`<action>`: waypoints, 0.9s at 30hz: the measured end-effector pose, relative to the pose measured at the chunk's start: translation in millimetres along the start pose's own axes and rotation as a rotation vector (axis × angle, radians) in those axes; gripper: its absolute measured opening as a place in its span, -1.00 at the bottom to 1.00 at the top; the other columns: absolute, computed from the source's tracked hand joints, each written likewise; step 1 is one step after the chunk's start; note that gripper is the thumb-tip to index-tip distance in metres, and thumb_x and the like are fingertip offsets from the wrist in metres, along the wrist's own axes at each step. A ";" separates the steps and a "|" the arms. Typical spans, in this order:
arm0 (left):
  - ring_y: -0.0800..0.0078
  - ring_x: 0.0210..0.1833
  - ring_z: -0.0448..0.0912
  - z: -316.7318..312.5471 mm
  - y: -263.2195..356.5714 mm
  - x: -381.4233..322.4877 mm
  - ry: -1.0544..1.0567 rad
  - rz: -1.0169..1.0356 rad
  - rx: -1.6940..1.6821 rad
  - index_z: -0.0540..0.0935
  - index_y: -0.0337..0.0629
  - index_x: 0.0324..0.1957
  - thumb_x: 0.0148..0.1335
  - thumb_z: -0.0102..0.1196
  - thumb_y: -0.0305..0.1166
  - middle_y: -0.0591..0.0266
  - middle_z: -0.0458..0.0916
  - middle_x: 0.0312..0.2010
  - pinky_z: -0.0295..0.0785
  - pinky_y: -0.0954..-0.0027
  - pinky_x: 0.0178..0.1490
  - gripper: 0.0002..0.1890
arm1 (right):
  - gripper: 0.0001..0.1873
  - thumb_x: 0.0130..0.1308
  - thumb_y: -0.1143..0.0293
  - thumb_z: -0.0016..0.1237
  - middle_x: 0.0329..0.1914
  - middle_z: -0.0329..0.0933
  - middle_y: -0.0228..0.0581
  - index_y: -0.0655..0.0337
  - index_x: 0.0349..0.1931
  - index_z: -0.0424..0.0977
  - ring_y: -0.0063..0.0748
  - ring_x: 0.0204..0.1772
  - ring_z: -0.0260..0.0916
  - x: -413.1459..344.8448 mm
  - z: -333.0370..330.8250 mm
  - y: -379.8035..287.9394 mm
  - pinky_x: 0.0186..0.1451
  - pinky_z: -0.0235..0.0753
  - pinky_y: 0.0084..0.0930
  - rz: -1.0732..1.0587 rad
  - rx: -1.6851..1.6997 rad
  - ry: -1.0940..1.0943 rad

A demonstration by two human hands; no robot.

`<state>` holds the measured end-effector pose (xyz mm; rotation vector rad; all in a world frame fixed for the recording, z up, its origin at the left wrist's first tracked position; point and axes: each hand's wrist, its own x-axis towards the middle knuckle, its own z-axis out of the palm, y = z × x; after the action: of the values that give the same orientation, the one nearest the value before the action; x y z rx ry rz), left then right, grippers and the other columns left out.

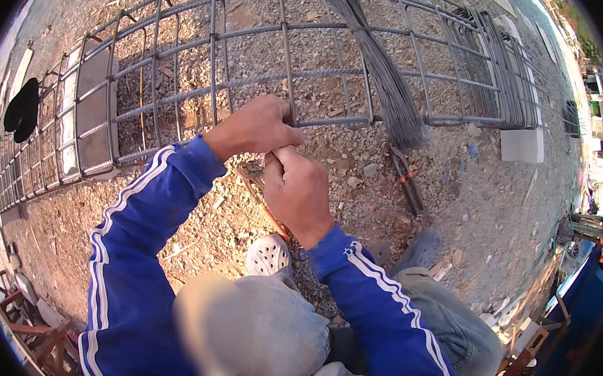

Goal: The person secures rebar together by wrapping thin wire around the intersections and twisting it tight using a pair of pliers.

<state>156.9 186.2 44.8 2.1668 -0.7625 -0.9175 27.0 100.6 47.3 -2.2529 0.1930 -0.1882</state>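
A long rebar cage [252, 81] of ribbed bars and square stirrups lies across the ground before me. My left hand [258, 125] is at its near lower bar, against a stirrup, fingers curled around the joint. Just below it, my right hand [299, 193] is closed, thumb and forefinger close to the left hand. Anything thin between the fingers is hidden. Behind the right hand is an orange-handled tool [267, 211], partly covered. A bundle of thin tie wire [382, 72] hangs over the cage to the right, bound near its middle.
Pliers or nippers with dark handles and orange bands [407, 180] lie on the gravel. Pale blocks [521, 144] sit under the cage; several stirrups [509, 79] are bunched at its right. A black object [22, 110] is at the left. My shoe [268, 256] stands close below.
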 end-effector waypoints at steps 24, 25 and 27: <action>0.67 -0.62 0.25 112.0 8.5 -53.7 0.337 -0.004 -1.577 0.56 -0.28 -0.19 0.45 -0.10 -0.22 0.50 0.32 -0.67 0.19 0.52 -0.52 -0.70 | -0.36 0.12 0.21 0.15 0.10 0.36 0.13 0.27 0.18 0.28 0.16 0.09 0.37 -112.7 -165.6 287.4 0.18 0.34 -0.03 0.575 -0.792 -0.168; 0.68 -0.61 0.24 118.8 12.9 -54.5 0.486 -0.027 -1.266 0.58 -0.28 -0.22 0.45 -0.09 -0.23 0.49 0.31 -0.68 0.19 0.52 -0.50 -0.70 | -0.44 0.12 0.22 0.14 0.04 0.41 0.12 0.28 0.10 0.33 0.17 0.03 0.40 -116.1 -163.7 287.2 0.11 0.38 -0.02 0.558 -0.820 -0.121; 0.69 -0.54 0.24 126.3 15.7 -53.5 0.689 -0.036 -0.939 0.61 -0.29 -0.33 0.44 -0.07 -0.27 0.45 0.31 -0.66 0.18 0.52 -0.45 -0.69 | -0.57 0.14 0.24 0.11 -0.14 0.47 0.06 0.28 -0.05 0.40 0.09 -0.11 0.45 -119.4 -156.1 281.8 -0.04 0.41 -0.05 0.510 -0.681 -0.060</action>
<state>24.3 171.9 9.2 1.4644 0.0729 -0.3477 -142.1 -170.0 -80.1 -2.7708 0.8981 0.2574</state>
